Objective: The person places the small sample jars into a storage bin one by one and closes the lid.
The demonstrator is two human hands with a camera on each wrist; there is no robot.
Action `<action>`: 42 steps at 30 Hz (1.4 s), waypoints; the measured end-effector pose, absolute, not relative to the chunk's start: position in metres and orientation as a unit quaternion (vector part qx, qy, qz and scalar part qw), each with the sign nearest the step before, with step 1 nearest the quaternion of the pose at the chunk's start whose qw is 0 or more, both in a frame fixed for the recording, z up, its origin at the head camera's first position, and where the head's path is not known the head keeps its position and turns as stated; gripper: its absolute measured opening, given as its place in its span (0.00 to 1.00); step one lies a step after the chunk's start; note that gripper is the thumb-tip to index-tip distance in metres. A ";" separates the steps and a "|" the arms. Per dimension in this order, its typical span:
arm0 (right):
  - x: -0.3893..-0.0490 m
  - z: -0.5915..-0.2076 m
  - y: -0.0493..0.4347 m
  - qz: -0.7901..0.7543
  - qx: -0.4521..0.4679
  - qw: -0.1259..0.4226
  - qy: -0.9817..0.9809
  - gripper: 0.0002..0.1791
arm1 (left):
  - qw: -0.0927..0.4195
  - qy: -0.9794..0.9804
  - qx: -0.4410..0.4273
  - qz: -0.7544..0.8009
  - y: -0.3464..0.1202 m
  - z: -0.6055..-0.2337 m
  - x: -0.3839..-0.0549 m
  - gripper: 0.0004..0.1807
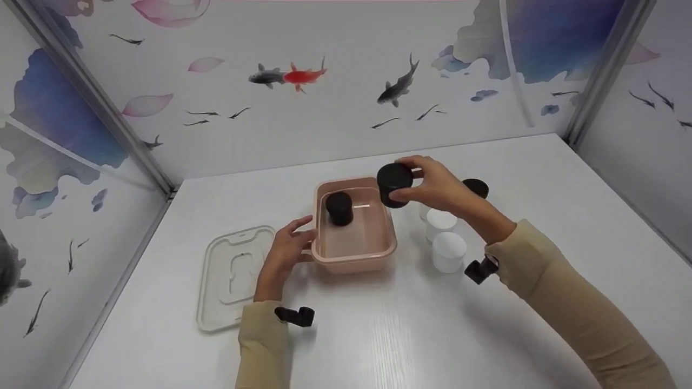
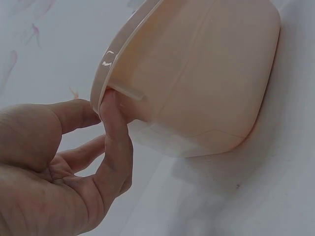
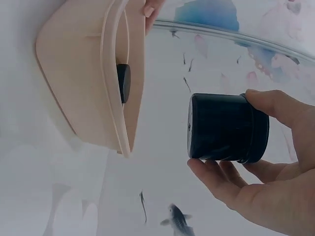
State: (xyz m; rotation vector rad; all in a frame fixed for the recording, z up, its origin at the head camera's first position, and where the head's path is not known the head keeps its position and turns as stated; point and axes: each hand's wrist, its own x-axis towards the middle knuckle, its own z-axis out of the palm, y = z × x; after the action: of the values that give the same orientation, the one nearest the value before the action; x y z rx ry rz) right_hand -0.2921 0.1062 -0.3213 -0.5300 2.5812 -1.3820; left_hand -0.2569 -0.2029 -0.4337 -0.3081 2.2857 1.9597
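My right hand (image 1: 435, 186) grips a black lidded jar (image 1: 394, 183) between thumb and fingers, raised at the right rim of a pink plastic container (image 1: 354, 265). In the right wrist view, that jar (image 3: 221, 128) lies sideways across the picture, apart from the container's wall. A second black jar (image 1: 339, 209) stands inside the container, toward its back left. My left hand (image 1: 286, 251) holds the container's left rim; in the left wrist view, its fingertips (image 2: 114, 101) pinch the rim from outside and below.
Several white jars (image 1: 448, 252) stand in a row right of the container, and another black jar (image 1: 476, 188) shows partly behind my right wrist. A pale flat lid (image 1: 224, 286) lies at the left, partly under my left forearm. Patterned panels (image 1: 346, 124) border the white table.
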 end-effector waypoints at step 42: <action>-0.320 -0.359 -0.008 -0.260 -0.208 0.122 0.935 0.40 | 0.059 0.754 -0.103 0.646 -0.204 -0.435 -0.257 0.26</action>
State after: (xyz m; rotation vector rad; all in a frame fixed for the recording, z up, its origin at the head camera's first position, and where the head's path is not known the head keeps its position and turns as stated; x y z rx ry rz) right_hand -0.3203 -0.0085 -0.3594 -0.6074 2.7283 -0.7585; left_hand -0.2573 -0.2038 -0.4347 -0.3132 2.2832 1.9584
